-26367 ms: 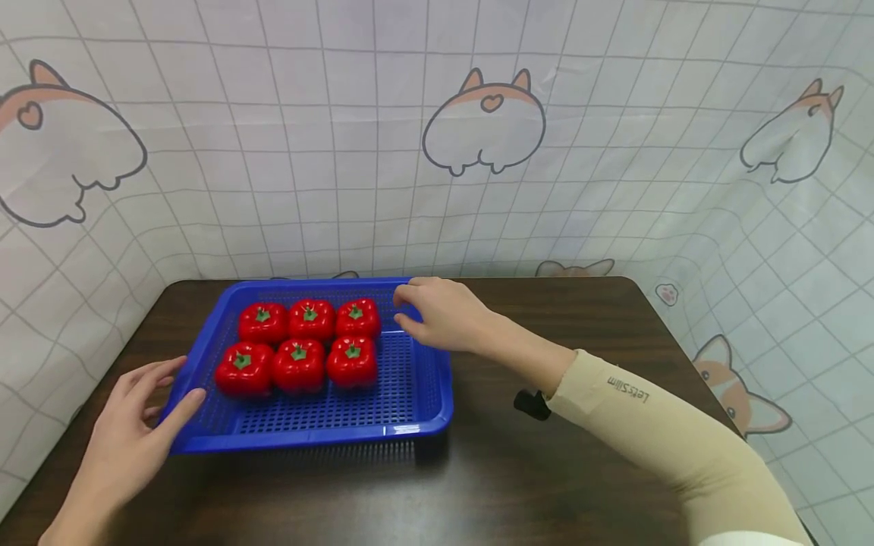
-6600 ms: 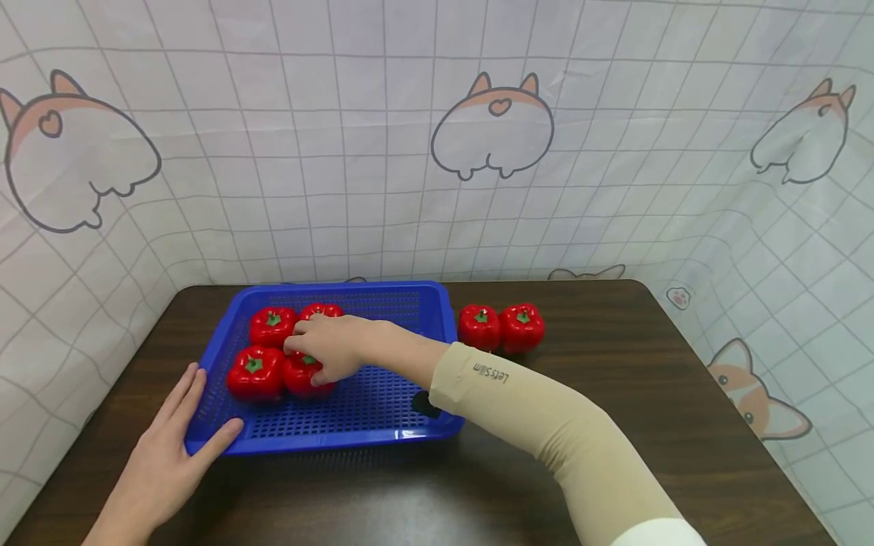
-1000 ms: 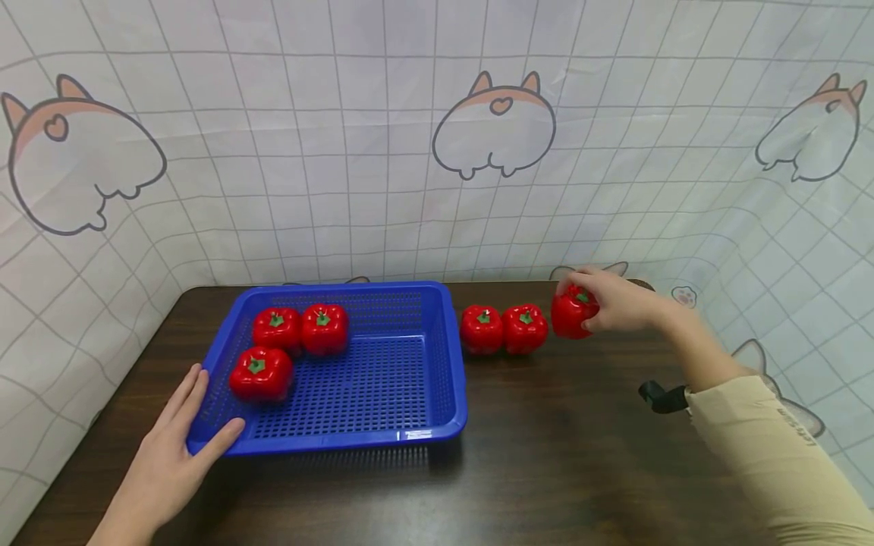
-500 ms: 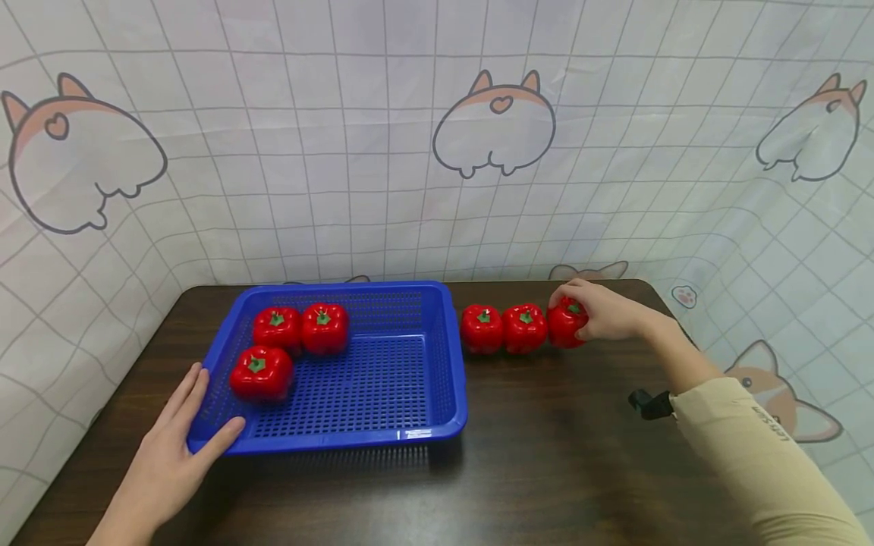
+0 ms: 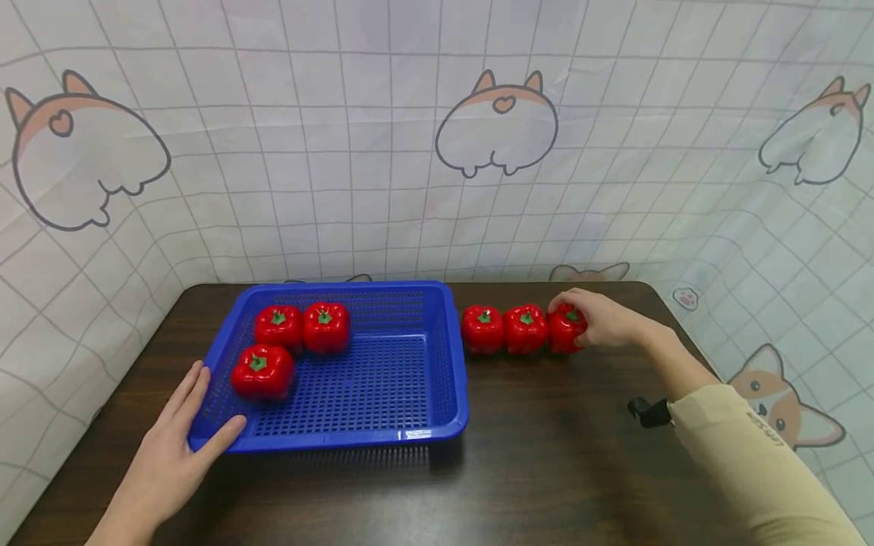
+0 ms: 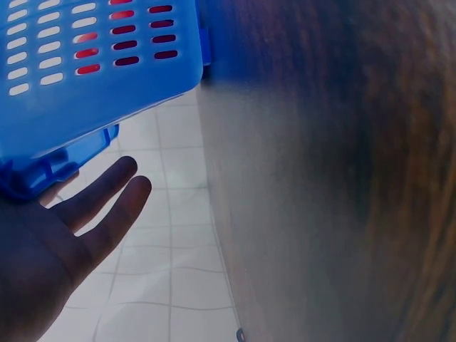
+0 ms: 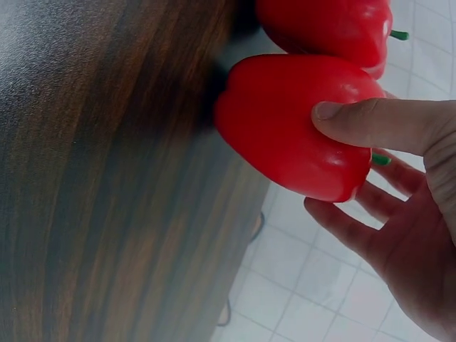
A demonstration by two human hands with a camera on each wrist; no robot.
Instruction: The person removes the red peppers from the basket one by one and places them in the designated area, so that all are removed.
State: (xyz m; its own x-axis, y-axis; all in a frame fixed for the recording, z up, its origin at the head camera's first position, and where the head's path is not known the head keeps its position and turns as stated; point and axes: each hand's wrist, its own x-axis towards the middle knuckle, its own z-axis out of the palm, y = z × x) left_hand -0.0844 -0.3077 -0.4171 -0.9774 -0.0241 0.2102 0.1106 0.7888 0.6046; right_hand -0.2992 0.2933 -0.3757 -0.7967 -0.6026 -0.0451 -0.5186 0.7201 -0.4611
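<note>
Red pepper point(image 5: 563, 334) in right hand point(image 5: 606, 317) has tabletop point(image 5: 539, 440) before it, edge point(image 5: 526, 284) behind.

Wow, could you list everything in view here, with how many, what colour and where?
Basket: 1, blue, left side of table
Peppers inside: 3, red, left part of basket
Peppers outside: 3, red, row right of basket
Table: 1, dark brown, beneath the basket
Backdrop: count unclear, white with cartoon dogs, behind table
Gadget: 1, black, by right forearm
Sleeve: 1, beige, right forearm
Left hand: 1, bare, at basket's left rim
Right hand: 1, bare, gripping rightmost pepper
</note>
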